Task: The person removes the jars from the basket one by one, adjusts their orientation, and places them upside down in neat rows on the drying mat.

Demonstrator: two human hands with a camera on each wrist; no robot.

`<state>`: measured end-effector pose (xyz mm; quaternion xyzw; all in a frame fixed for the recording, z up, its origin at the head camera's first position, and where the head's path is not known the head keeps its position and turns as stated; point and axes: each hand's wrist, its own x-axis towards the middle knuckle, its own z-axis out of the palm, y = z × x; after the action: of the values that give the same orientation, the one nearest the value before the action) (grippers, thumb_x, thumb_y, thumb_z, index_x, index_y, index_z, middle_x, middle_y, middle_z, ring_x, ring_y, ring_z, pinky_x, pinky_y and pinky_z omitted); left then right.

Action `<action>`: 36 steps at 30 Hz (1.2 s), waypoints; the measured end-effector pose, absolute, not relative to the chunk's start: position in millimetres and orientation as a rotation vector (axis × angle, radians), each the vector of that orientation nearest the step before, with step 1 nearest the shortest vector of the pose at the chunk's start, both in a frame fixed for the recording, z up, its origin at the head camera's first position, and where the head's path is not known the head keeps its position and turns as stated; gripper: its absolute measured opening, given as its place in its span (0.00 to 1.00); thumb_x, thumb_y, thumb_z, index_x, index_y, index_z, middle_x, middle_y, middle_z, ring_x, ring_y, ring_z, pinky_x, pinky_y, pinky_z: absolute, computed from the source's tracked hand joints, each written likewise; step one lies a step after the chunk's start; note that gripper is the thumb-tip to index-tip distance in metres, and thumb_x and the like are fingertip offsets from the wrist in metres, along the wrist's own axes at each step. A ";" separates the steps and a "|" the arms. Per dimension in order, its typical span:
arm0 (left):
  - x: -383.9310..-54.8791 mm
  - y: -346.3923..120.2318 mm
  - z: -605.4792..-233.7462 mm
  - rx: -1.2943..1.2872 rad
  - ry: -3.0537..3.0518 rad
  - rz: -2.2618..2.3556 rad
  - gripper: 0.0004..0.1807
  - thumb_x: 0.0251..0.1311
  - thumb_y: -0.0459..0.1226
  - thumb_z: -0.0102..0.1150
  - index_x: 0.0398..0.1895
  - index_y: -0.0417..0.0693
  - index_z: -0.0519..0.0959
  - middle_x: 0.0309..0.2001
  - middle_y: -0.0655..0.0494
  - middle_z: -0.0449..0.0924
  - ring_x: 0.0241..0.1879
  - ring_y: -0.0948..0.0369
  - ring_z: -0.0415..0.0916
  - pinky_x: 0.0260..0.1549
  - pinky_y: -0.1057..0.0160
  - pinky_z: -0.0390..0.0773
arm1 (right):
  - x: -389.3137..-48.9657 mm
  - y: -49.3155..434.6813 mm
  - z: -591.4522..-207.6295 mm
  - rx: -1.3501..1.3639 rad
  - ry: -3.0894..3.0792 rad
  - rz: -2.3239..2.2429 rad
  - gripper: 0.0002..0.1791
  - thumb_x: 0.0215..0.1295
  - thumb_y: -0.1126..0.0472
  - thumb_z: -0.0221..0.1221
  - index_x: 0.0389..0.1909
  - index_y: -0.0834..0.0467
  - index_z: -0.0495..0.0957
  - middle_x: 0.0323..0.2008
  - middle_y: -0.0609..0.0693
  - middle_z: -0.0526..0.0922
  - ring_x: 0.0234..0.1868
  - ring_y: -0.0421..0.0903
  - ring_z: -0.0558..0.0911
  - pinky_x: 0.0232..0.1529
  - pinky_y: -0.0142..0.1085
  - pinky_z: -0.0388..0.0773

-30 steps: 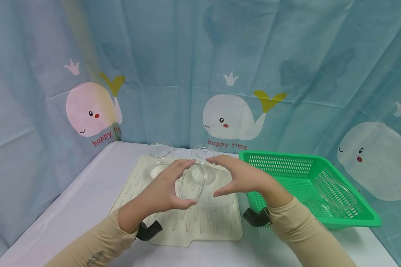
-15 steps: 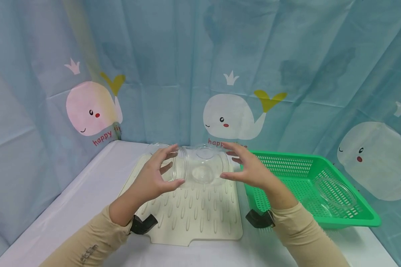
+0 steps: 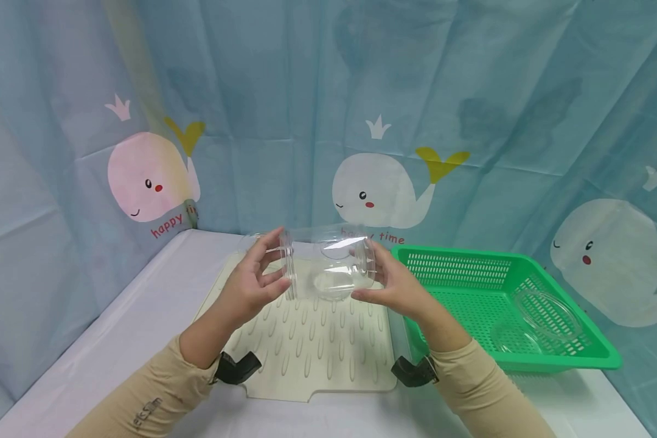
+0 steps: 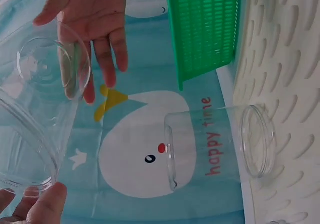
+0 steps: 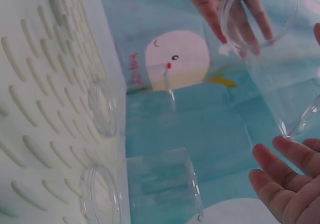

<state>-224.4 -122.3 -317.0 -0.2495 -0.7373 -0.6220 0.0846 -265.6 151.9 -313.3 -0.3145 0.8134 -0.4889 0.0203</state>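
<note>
I have the clear jar [image 3: 331, 249] sideways above the pale mat [image 3: 317, 359], toward the table's [image 3: 115, 322] far edge. My left hand [image 3: 252, 283] clasps its ringed rim; my right hand [image 3: 396, 289] grips the opposite end, probably to bear it level. Beyond, two other jars [image 5: 160, 186] stand on their ringed ends, presumably for steady footing. The green basket [image 3: 471, 310] sits by the table's right edge.

A blue curtain [image 3: 285, 73] hangs in folds behind the white counter [image 3: 137, 316]; pale whales [image 3: 391, 182] with crowns [image 3: 378, 129] and yellow tails [image 3: 438, 170] decorate the fabric; red lettering [image 3: 392, 238] reads "happy time"; a yellowish streak [image 3: 128, 48] runs down at left.
</note>
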 end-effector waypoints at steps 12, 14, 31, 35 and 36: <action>-233.2 -125.4 -338.0 -0.860 -2.314 -1.903 0.45 0.52 0.47 0.64 0.69 0.44 0.52 0.63 0.42 0.62 0.64 0.48 0.59 0.62 0.49 0.55 | -269.0 155.8 -313.7 -1.030 2.074 -1.864 0.47 0.55 0.57 0.63 0.70 0.56 0.45 0.63 0.64 0.59 0.61 0.58 0.68 0.55 0.42 0.71; -234.2 -124.9 -339.5 -0.877 -2.323 -1.902 0.45 0.51 0.46 0.65 0.69 0.45 0.53 0.63 0.40 0.62 0.64 0.49 0.59 0.61 0.51 0.56 | -267.4 154.5 -313.1 -1.036 2.014 -1.917 0.51 0.55 0.55 0.64 0.71 0.55 0.41 0.64 0.65 0.58 0.63 0.58 0.66 0.59 0.45 0.66; -248.2 -123.9 -363.2 -1.272 -2.192 -2.164 0.47 0.51 0.43 0.66 0.69 0.41 0.50 0.68 0.37 0.50 0.68 0.50 0.49 0.64 0.63 0.54 | -259.5 130.6 -321.7 -1.293 1.573 -2.200 0.48 0.50 0.55 0.68 0.66 0.56 0.49 0.64 0.50 0.63 0.64 0.50 0.65 0.63 0.47 0.60; -249.3 -124.2 -365.1 -1.306 -2.216 -2.155 0.49 0.49 0.43 0.67 0.70 0.42 0.49 0.69 0.41 0.51 0.68 0.51 0.48 0.64 0.57 0.53 | -257.7 127.8 -320.3 -1.369 1.588 -2.208 0.46 0.49 0.55 0.69 0.66 0.55 0.51 0.62 0.50 0.65 0.63 0.48 0.66 0.62 0.45 0.63; -249.6 -124.6 -365.1 -1.311 -2.225 -2.149 0.49 0.48 0.44 0.67 0.70 0.42 0.49 0.69 0.42 0.51 0.69 0.51 0.48 0.63 0.56 0.53 | -257.5 127.5 -319.8 -1.388 1.597 -2.201 0.46 0.49 0.55 0.69 0.66 0.55 0.52 0.62 0.50 0.65 0.63 0.48 0.66 0.62 0.44 0.63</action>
<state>-249.6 -124.6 -365.1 -0.3880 -0.6584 -0.6357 -0.1089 -257.5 127.5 -319.8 -0.4541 0.5226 -0.7202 0.0440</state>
